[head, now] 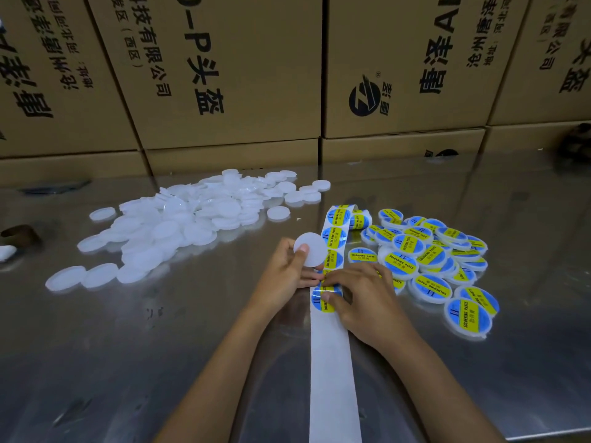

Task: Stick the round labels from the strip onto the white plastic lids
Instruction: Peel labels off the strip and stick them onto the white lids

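My left hand [286, 271] holds a plain white lid [311, 251] upright between thumb and fingers, just left of the label strip [334, 241]. Its lower fingers press on the strip's edge. My right hand [361, 298] pinches a round blue and yellow label [323, 298] at the strip's near end, where its edge lifts off the backing. Bare white backing paper [332, 372] runs from there toward me. A heap of unlabelled white lids [179, 219] lies to the left. Labelled lids [431, 260] are piled to the right.
The work surface is a shiny metal table [128, 346] with its near right edge in view. Stacked cardboard boxes [230, 75] form a wall along the back. A dark object [19, 235] sits at the far left edge.
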`<control>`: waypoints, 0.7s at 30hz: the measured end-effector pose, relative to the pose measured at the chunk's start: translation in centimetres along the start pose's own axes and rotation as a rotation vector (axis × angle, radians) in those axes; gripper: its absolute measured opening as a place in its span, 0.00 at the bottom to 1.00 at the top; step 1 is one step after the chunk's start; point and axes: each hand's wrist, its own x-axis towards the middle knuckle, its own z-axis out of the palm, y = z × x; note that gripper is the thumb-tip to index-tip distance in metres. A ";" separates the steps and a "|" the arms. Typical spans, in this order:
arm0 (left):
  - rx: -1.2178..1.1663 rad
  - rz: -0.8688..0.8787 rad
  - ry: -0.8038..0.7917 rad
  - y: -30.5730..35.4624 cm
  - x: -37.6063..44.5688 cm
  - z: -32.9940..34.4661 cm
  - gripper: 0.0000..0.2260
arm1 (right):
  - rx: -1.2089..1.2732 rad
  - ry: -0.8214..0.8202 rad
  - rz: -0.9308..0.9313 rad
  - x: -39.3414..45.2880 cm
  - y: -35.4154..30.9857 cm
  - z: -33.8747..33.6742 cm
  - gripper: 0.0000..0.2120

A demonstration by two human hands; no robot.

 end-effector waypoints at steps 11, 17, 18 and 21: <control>0.034 0.015 0.081 -0.4 0.5 -0.3 0.04 | 0.355 0.111 -0.008 0.1 -1.2 -0.4 0.10; -0.259 -0.087 0.144 -0.1 0.4 -0.8 0.09 | 0.834 0.238 0.232 1.9 -2.0 -1.6 0.15; -0.345 -0.100 0.139 0.1 0.3 -0.9 0.11 | 0.888 0.231 0.254 2.5 -1.9 -2.0 0.15; -0.543 -0.127 0.088 0.9 0.2 -1.2 0.16 | 0.967 0.133 0.302 4.1 -1.9 -2.5 0.14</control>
